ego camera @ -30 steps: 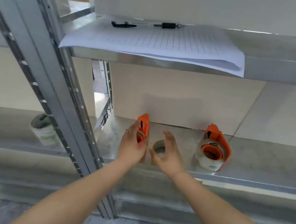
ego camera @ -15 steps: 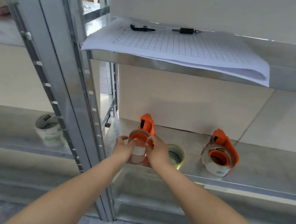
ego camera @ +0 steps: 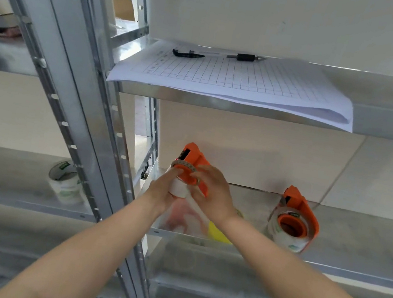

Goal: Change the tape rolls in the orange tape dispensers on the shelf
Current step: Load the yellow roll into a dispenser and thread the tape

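Observation:
An orange tape dispenser (ego camera: 194,157) is lifted above the metal shelf (ego camera: 357,231). My right hand (ego camera: 211,192) grips its body. My left hand (ego camera: 164,190) holds the pale tape roll (ego camera: 179,187) at the dispenser's orange hub, thumb on the roll's rim. A yellowish tape roll (ego camera: 219,232) lies on the shelf under my right wrist, mostly hidden. A second orange dispenser (ego camera: 294,221) with a clear tape roll stands on the shelf to the right.
A spare clear tape roll (ego camera: 65,181) stands on the neighbouring shelf, left of the steel upright (ego camera: 72,113). The upper shelf carries gridded paper sheets (ego camera: 232,79), a black pen (ego camera: 246,57) and a black clip (ego camera: 187,54). A beige wall backs the shelves.
Both hands lifted the left dispenser with its pale roll up off the shelf. A second ago my right hand was at the yellowish roll; it now grips the dispenser.

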A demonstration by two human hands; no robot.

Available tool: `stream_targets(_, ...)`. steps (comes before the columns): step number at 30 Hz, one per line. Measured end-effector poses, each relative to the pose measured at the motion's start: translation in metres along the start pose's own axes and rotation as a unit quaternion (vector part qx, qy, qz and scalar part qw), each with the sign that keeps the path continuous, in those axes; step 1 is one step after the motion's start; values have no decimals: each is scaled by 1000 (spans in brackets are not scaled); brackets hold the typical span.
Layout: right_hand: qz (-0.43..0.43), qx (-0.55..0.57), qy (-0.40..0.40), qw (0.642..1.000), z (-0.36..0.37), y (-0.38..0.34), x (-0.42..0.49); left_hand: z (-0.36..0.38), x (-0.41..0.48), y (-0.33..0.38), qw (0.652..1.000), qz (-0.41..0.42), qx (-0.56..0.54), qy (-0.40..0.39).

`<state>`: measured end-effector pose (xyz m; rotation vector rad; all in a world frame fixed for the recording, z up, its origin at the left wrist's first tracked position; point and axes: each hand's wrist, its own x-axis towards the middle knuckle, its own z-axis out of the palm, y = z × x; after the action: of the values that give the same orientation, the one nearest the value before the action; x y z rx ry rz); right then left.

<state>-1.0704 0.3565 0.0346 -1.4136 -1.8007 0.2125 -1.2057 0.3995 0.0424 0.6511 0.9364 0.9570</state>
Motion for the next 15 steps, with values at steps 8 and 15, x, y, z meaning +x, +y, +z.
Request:
stream_targets(8, 120, 120, -18, 985, 2, -4, 5, 7, 10, -5, 994, -16, -102, 25)
stream_targets(15, 174, 74, 66, 980, -46, 41, 18, -7, 19, -5, 991, 9, -70, 115)
